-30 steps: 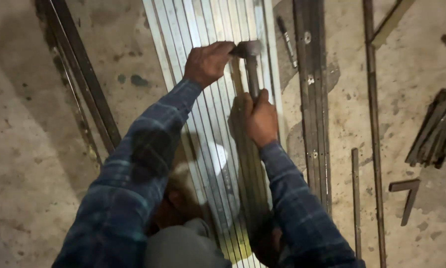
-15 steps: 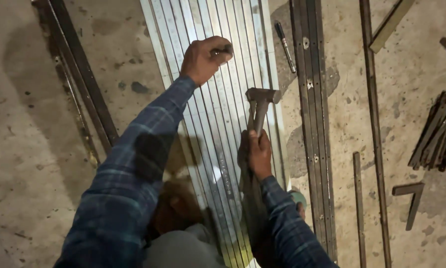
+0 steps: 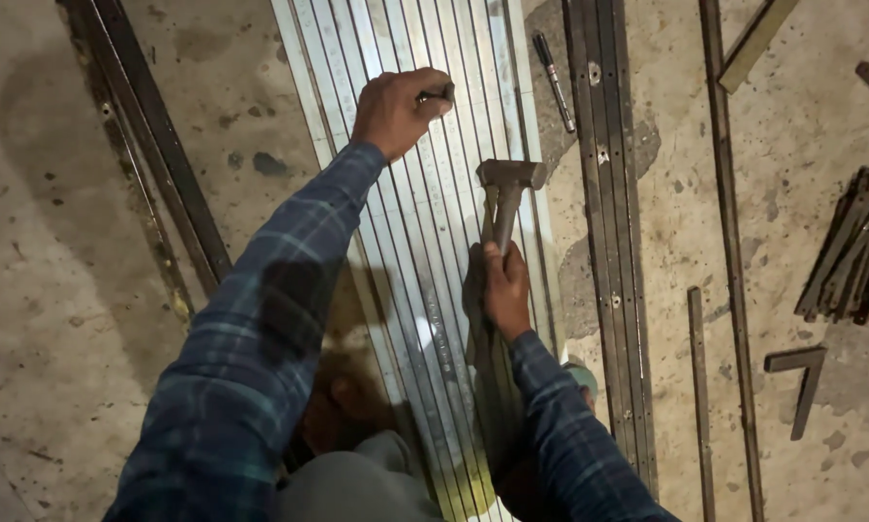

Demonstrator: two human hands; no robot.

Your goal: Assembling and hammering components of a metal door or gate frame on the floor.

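Left hand clenched on small punch against ribbed sheet; right hand grips hammer raised over sheet (short of punch); risk: off-centre blow glances, hits knuckles; punch may skid off rib, mark misplaced.

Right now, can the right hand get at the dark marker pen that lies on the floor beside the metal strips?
Probably not at once: the right hand is shut on the hammer. The marker pen lies uncovered beyond the hammer head.
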